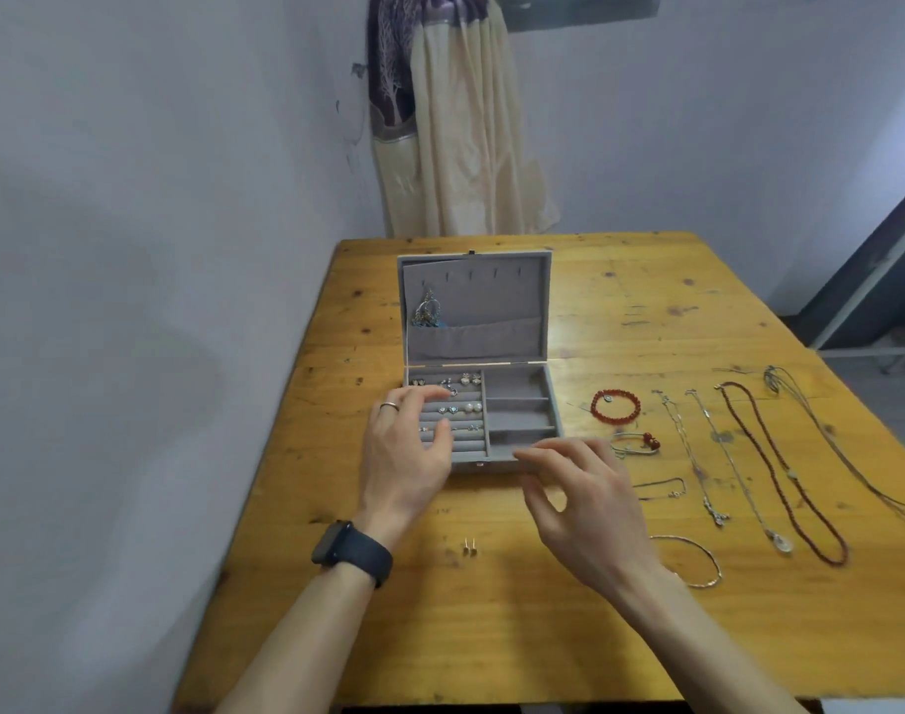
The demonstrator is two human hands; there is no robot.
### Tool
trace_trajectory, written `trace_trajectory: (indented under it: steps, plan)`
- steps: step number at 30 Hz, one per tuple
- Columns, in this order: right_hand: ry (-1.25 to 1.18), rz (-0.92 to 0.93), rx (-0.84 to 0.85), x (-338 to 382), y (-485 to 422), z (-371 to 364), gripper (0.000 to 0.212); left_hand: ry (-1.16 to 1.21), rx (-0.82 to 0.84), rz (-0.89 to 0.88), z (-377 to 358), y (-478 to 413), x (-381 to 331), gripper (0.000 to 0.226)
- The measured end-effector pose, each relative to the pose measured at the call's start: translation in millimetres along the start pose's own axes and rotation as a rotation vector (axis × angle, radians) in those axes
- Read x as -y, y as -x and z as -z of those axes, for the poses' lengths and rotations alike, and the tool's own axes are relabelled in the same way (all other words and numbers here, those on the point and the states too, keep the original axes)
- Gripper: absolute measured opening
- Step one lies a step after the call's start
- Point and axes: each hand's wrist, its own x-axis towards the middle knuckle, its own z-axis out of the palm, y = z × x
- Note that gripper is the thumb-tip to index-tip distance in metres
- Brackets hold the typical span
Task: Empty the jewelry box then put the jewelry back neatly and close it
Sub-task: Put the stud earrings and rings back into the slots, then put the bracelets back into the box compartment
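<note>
A grey jewelry box (549, 404) stands open on the wooden table (646, 311), its lid (491, 301) tilted back with a tangle of jewelry (427, 309) in the lid pocket. Earrings and rings (463, 404) sit in the ring rolls on the left; the right compartments look bare. My left hand (406, 456) hovers over the ring rolls, fingers spread, a ring on one finger. My right hand (579, 497) is open at the box's front right corner. A pair of stud earrings (469, 547) lies on the table in front of the box.
Right of the box lie a red bead bracelet (615, 405), a silver bangle with red beads (638, 443), a thin silver bangle (695, 561), several chain necklaces (697, 456) and a long red bead necklace (780, 476). A curtain (455, 121) hangs behind the table.
</note>
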Motion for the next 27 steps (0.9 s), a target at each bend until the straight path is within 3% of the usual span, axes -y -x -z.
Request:
trace_trajectory:
  steps: [5,13,20,27]
  plan:
    - [-0.005,-0.151,-0.032,-40,20,34,0.031,0.036,0.093,-0.128,-30,12,-53,0.029]
    - [0.058,-0.342,0.013,-118,-7,57,0.028,-0.182,0.291,-0.201,-91,-1,-95,0.035]
    - [0.148,-0.353,0.107,-147,-58,47,0.036,-0.423,0.364,-0.277,-133,-35,-94,0.039]
    - [0.397,-0.329,0.307,-153,-83,25,0.045,-0.538,0.452,-0.278,-143,-34,-89,0.044]
